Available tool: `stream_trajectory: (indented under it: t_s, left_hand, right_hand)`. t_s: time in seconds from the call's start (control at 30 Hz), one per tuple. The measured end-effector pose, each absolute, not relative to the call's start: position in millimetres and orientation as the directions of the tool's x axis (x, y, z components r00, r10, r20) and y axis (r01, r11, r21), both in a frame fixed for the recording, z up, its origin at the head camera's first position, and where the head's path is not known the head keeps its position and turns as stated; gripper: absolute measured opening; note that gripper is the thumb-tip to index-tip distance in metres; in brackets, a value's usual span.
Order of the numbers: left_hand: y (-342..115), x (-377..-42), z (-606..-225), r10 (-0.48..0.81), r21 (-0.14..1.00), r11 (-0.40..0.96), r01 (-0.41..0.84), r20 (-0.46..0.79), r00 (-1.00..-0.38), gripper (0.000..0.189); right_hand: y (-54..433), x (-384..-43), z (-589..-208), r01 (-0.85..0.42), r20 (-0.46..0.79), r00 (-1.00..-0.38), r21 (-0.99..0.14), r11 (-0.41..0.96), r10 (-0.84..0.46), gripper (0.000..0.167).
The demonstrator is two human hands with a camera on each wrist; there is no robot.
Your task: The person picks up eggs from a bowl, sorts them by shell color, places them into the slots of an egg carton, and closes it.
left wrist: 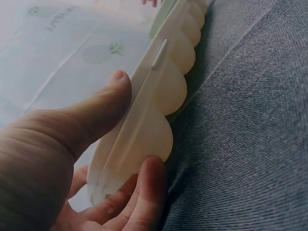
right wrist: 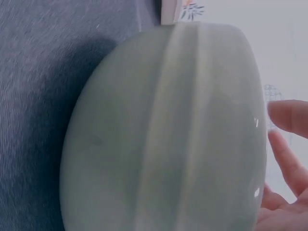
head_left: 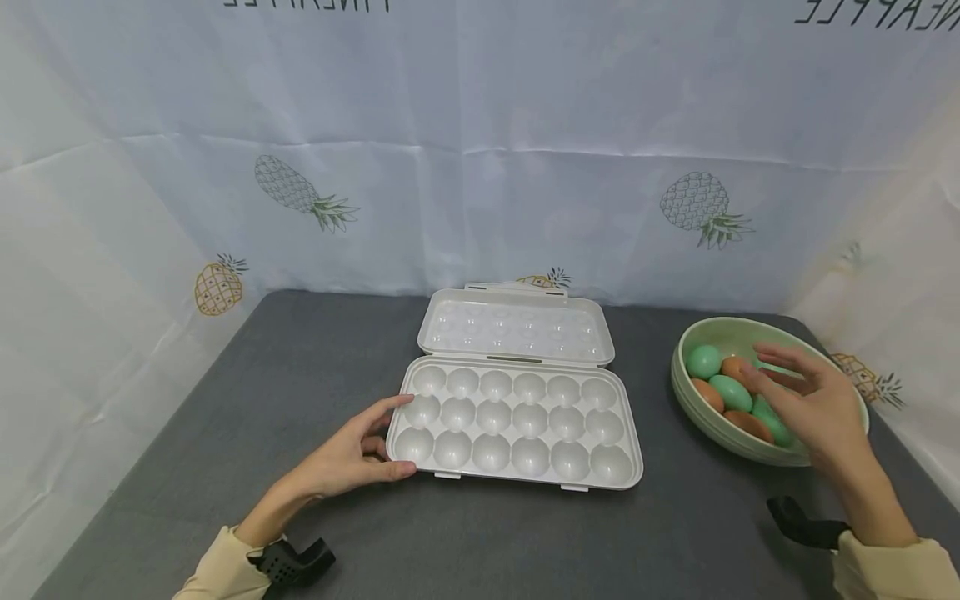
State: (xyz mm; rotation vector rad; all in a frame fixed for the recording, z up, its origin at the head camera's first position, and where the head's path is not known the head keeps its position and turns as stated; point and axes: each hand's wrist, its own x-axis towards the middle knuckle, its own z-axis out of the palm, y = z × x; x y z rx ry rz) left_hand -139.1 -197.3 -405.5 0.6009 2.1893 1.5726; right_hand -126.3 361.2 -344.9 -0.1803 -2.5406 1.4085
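Note:
A white plastic egg tray (head_left: 512,435) with rows of rounded cups lies on the table, its clear-topped lid (head_left: 517,327) folded back. My left hand (head_left: 358,448) grips the tray's left end. In the left wrist view the thumb (left wrist: 108,106) lies against the rim, and fingertips (left wrist: 153,178) touch the cups' underside. At the right stands a pale green bowl (head_left: 693,414) with several green eggs (head_left: 729,392) and brown eggs (head_left: 748,426). Over the bowl hovers my right hand (head_left: 817,404), fingers loosely spread; it hides part of the eggs. The right wrist view shows mostly the bowl's outer wall (right wrist: 168,130).
A dark grey cloth (head_left: 337,342) covers the table. Behind and at both sides hangs a white curtain (head_left: 480,208) printed with pineapples. Each wrist wears a black strap-on mount (head_left: 296,562).

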Motion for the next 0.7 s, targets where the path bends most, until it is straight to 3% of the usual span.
stream_trajectory:
  t_s: [0.3, 0.5, 0.7]
  left_hand:
    - [-196, -138, -407, 0.539, 0.955, 0.279, 0.104, -0.066, -0.84, 0.091]
    - [-196, -138, -408, 0.542, 0.956, 0.274, 0.105, -0.064, -0.838, 0.09]
    - [-196, -138, -408, 0.54, 0.954, 0.28, 0.104, -0.067, -0.839, 0.09]
  right_hand:
    - [365, -137, -345, 0.096, -0.071, -0.994, -0.918, 0.386, 0.079, 0.032]
    - [367, -145, -348, 0.188, -0.199, -0.979, -0.825, 0.533, 0.039, 0.032]
    - [367, -152, -349, 0.176, -0.204, -0.979, -0.799, 0.576, 0.016, 0.039]
